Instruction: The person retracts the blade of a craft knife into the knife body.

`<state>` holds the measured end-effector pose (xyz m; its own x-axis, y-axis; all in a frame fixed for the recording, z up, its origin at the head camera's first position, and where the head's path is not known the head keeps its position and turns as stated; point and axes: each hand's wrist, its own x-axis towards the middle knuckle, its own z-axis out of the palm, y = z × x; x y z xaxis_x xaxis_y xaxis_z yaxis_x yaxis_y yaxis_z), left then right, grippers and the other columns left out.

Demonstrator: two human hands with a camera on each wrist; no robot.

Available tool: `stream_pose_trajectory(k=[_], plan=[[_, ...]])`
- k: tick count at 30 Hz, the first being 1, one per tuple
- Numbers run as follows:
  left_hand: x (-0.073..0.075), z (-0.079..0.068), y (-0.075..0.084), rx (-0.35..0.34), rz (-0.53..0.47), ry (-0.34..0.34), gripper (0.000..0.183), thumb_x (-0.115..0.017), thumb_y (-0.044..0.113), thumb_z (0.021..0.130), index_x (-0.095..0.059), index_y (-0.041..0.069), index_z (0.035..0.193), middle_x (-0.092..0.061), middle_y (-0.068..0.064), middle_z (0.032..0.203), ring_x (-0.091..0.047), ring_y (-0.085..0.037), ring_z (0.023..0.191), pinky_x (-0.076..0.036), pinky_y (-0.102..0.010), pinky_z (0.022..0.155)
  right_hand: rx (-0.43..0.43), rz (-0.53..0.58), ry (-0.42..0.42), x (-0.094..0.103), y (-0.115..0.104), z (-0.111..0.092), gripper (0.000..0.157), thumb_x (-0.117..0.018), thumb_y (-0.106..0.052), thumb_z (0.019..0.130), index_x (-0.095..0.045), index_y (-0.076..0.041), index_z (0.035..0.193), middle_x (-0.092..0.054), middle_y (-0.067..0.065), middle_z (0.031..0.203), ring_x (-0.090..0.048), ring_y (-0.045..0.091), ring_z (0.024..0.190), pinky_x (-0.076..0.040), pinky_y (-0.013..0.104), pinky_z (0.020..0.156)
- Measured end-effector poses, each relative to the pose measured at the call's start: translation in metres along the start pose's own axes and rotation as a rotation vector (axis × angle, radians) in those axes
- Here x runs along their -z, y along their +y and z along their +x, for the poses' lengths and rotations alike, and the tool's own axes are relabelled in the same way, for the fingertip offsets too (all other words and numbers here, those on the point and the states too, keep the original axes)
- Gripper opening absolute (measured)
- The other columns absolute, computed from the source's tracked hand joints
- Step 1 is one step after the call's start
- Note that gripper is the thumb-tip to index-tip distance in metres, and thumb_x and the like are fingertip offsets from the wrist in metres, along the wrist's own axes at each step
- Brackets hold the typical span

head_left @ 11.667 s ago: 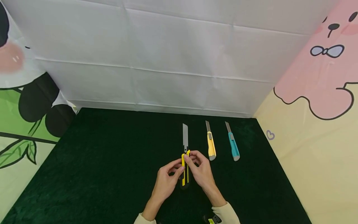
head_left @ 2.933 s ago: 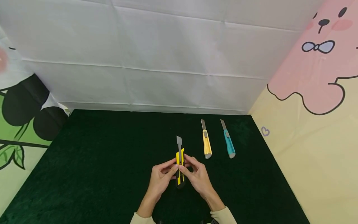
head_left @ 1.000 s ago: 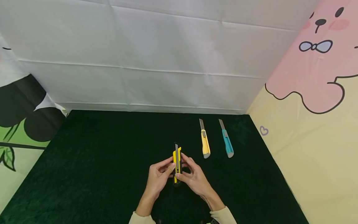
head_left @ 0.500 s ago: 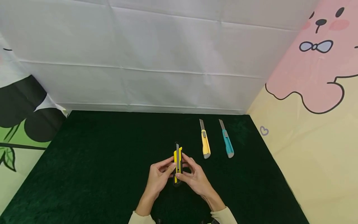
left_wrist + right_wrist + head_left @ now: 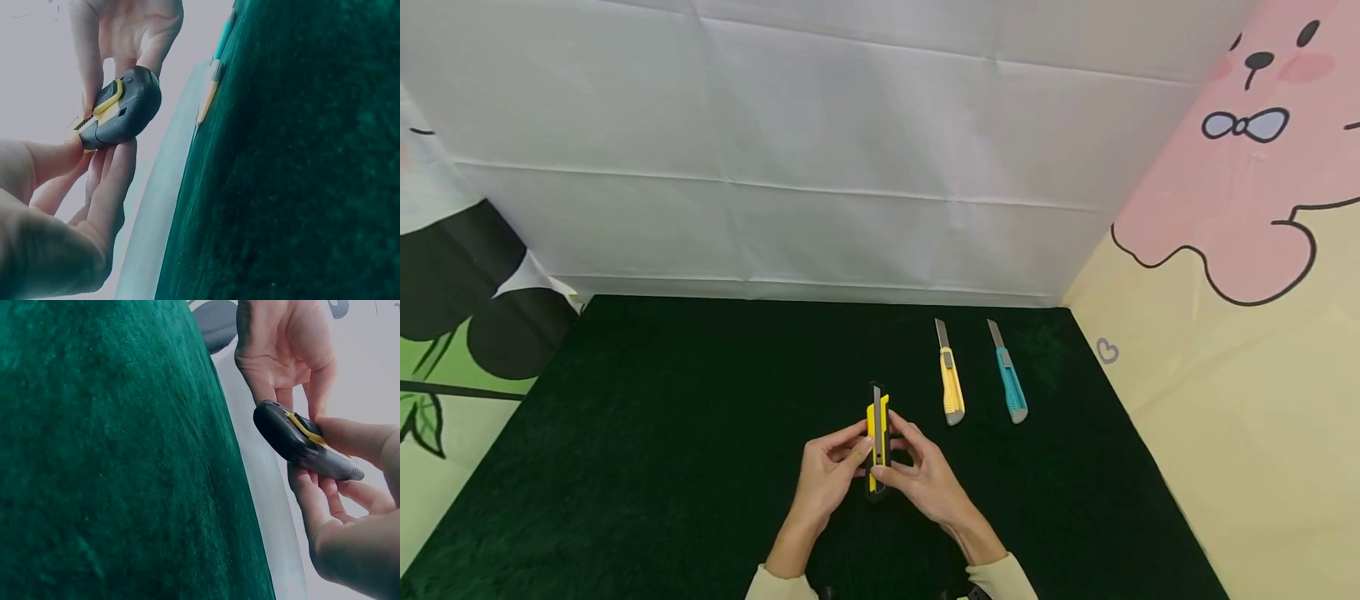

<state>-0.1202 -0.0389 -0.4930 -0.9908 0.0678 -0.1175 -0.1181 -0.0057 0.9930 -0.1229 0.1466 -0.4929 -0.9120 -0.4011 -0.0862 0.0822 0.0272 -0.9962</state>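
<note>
Both hands hold a black and yellow utility knife upright above the table in the head view. Its blade lies within the handle, with none standing out past the tip. My left hand grips the left side between thumb and fingers. On the right side, my right hand pinches it, thumb low on the front near the slider. The left wrist view shows the rounded black butt of the knife; the right wrist view shows its black side. Fingers behind the handle are partly hidden.
A yellow utility knife and a teal utility knife lie to the right on the dark green table cover, blades out and pointing away. A white cloth wall stands behind, with printed walls at both sides.
The knife's long blade, far out at first, has slid back in stages into the handle, and the right thumb has moved down with it. Over the last second hardly anything has moved.
</note>
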Motion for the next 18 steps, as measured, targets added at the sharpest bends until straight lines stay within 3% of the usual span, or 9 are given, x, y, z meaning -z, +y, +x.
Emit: stream_pose_trajectory(k=[11, 18], plan=[[0.0052, 0.0018, -0.0005, -0.013, 0.014, -0.038, 0.038, -0.066, 0.018, 0.101, -0.065, 0.004, 0.136, -0.070, -0.015, 0.119, -0.069, -0.026, 0.098, -0.061, -0.035, 0.078, -0.003, -0.026, 0.026, -0.0009, 0.0001, 0.0003, 0.077, -0.072, -0.013, 0.096, -0.031, -0.016, 0.161, -0.037, 0.010, 0.157, -0.045, 0.031, 0.133, -0.046, 0.047, 0.109], [0.0049, 0.0020, -0.0003, -0.008, 0.034, -0.031, 0.040, -0.068, 0.025, 0.101, -0.065, 0.005, 0.136, -0.071, -0.013, 0.117, -0.069, -0.025, 0.098, -0.060, -0.035, 0.079, 0.041, -0.108, 0.093, -0.0025, -0.0017, 0.0014, 0.058, -0.064, -0.021, 0.103, -0.041, -0.014, 0.156, -0.052, 0.009, 0.145, -0.052, 0.026, 0.129, -0.040, 0.047, 0.113]])
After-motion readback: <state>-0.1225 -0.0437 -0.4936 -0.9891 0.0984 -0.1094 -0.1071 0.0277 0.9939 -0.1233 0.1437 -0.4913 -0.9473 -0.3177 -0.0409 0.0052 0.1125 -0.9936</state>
